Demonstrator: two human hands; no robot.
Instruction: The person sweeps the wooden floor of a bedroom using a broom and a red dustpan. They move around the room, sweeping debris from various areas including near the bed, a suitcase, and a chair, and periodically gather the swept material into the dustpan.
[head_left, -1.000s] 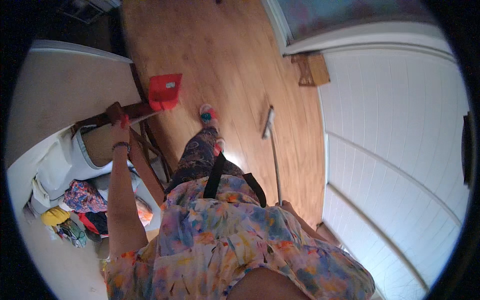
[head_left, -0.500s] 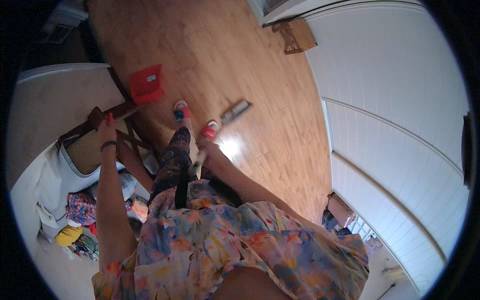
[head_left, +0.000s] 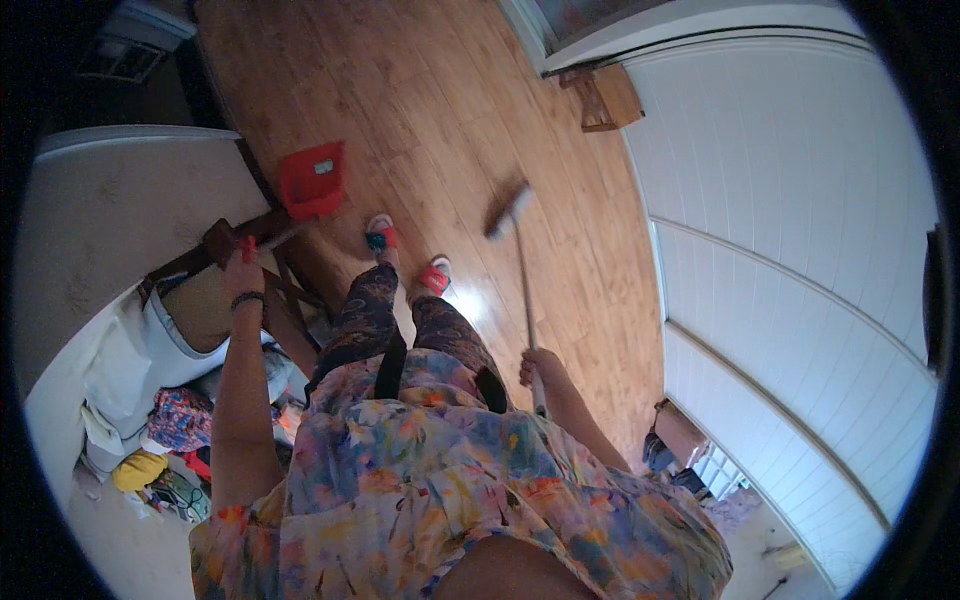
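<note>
My right hand (head_left: 544, 368) is wrapped round the long pole of a broom (head_left: 526, 275). The broom's pale head with dark bristles rests on the wooden floor, ahead and to the right of my feet. On the left, my left hand (head_left: 241, 274) closes on the end of the handle of a red dustpan (head_left: 302, 186). The pan sits beyond that hand, low over the floor beside a brown wooden frame; whether it touches the floor I cannot tell. A dark bracelet circles my left wrist.
My slippered feet (head_left: 432, 279) stand between dustpan and broom. A brown wooden chair or rack (head_left: 218, 243) and a pile of clothes (head_left: 180, 420) are at the left. White panels (head_left: 770, 170) line the right side, with a small wooden stool (head_left: 612, 98) at their far end.
My right hand has moved from in front of my body out to the right. The broom head has swung farther right and away from my feet. The dustpan and left hand have shifted slightly.
</note>
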